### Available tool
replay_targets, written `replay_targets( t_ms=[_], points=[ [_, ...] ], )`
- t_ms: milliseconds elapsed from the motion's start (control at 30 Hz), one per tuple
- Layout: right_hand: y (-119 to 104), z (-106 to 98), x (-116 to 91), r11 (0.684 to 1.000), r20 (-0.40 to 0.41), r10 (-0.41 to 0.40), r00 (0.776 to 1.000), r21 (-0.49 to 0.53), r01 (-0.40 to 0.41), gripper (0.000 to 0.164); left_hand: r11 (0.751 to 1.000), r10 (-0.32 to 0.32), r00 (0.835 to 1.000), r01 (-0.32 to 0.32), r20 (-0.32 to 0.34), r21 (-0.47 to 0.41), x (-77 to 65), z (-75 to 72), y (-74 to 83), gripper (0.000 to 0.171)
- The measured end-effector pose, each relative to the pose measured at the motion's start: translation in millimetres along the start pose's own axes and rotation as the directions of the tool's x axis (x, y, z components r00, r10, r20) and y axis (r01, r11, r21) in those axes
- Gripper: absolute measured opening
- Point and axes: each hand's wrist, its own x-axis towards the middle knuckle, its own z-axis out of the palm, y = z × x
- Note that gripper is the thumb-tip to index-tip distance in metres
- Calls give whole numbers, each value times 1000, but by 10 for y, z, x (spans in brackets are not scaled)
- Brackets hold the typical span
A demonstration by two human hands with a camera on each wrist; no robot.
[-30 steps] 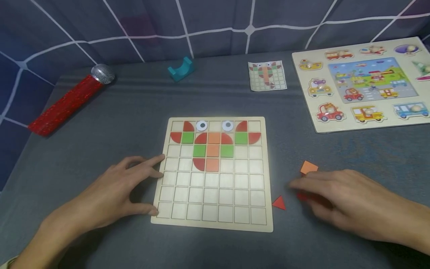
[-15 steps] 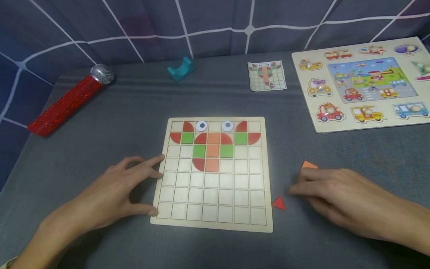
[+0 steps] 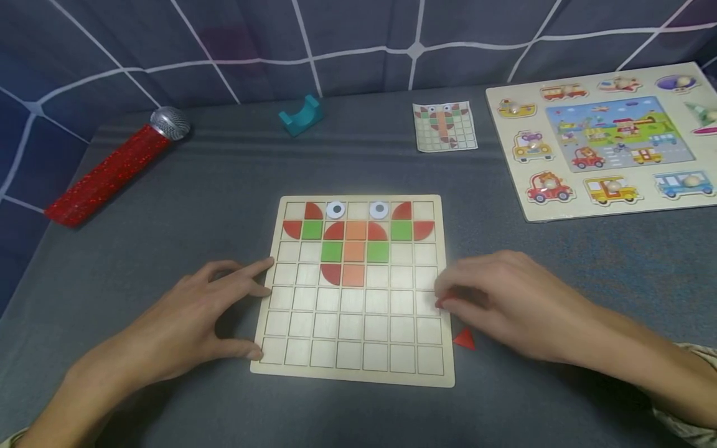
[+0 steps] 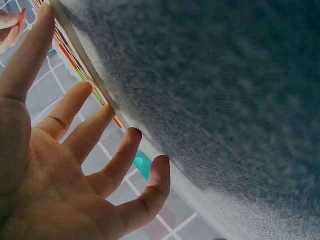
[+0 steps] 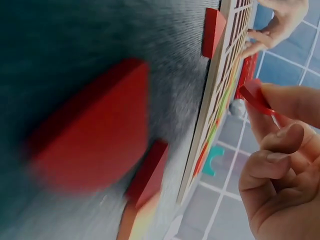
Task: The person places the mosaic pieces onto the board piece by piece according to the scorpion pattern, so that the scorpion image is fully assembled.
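A square wooden grid board [image 3: 351,326] lies on the table, its upper rows holding red, green and orange tiles and two eye discs [image 3: 335,210]. My left hand [image 3: 190,311] touches the board's left edge with fingers spread and thumb at the lower corner. Between thumb and fingers, my right hand [image 3: 504,305] pinches a red tile [image 5: 255,96] over the board's right edge; its full shape is partly covered. A red triangle tile [image 3: 464,339] lies just off the board's right side. Under the right hand, the right wrist view shows a rounded red tile [image 5: 95,135], another red tile [image 5: 150,170] and an orange one [image 5: 139,217].
Behind the board lies a small pattern card [image 3: 445,127]. A vehicle peg puzzle [image 3: 622,134] occupies the back right. At the back left are a red glittery microphone [image 3: 112,174] and a teal curved block [image 3: 302,116]. A tiled-pattern cloth [image 3: 358,37] hangs behind.
My right hand has picked up a red tile from the table and moved left with it to the board's right edge. My left hand stays in place.
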Motion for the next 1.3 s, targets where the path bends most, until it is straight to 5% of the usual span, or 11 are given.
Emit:
replay_targets(
  t_ms=[367, 567, 1067, 1300],
  points=[
    [-116, 137, 480, 998, 75, -6, 997, 70, 1, 16, 1000, 7, 1000, -7, -14, -3, -11, -6, 4, 82],
    [-154, 180, 666, 995, 40, -26, 999, 96, 22, 17, 1000, 11, 1000, -10, -20, 6, -22, -1, 9, 80],
    [-156, 267, 791, 997, 43, 69, 997, -26, -68, 14, 1000, -23, 1000, 23, 16, 1, -4, -14, 5, 82],
    [-143, 242, 783, 989, 114, 144, 983, -62, -137, 7, 1000, -11, 1000, 11, 16, -9, -12, -15, -11, 81]
  ],
)
